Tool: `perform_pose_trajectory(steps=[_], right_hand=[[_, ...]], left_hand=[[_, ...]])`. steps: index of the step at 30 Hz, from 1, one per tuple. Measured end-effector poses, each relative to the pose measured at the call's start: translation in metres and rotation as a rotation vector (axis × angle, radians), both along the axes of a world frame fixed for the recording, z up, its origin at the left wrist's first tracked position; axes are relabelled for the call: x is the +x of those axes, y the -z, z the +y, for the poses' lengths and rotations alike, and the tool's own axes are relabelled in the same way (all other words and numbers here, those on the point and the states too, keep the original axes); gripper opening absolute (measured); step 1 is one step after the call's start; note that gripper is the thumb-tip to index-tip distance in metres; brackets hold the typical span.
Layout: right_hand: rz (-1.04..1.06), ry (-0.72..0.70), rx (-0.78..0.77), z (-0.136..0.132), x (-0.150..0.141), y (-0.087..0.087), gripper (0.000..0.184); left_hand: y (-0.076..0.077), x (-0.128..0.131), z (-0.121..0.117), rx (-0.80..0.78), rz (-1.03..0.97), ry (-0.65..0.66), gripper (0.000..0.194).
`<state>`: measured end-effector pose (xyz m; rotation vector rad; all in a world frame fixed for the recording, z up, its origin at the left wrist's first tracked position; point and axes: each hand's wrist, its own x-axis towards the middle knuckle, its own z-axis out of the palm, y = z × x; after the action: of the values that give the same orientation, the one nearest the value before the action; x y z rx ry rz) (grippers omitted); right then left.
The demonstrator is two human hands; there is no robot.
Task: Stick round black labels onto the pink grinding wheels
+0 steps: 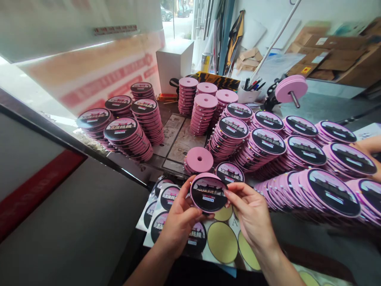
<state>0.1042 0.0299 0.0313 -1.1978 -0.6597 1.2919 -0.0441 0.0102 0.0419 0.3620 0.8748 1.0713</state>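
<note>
In my left hand (179, 216) is a flat pink spool (199, 176), tilted up toward me, with my fingers closed around its left side. A round black sticker (208, 195) with pale lettering covers its face. My right hand (251, 208) pinches the sticker's right edge against the spool, thumb on top. Below lie sheets of round stickers (169, 197), partly hidden by my hands. Bare yellowish circles (222, 243) show on the sheet. Just beyond my hands are a pink spool without a sticker (199, 159) and a stickered spool (229, 172).
Stacks of stickered spools (122, 129) stand at the left, with more stacks (268, 141) along the right. Plain pink stacks (205, 101) stand behind. A rod (294, 99) carries pink discs. Another person's hand (369, 147) touches the right stacks. A pen cup (249, 95) stands at the back.
</note>
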Motion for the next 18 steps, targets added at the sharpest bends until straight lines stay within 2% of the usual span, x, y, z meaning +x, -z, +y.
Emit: perform_pose_trajectory(steps=[9,18], right_hand=[[0.018,0.003,-0.032,0.0008,-0.0008,-0.0037,0.020],[-0.006,0.001,-0.021,-0.0012,-0.0002,-0.0003,0.018]], left_hand=[[0.0025,-0.0001,0.0015,0.005,-0.031,0.003,0.070],[0.0041,-0.0005,0.0004,0.036,-0.028,0.004,0.068]])
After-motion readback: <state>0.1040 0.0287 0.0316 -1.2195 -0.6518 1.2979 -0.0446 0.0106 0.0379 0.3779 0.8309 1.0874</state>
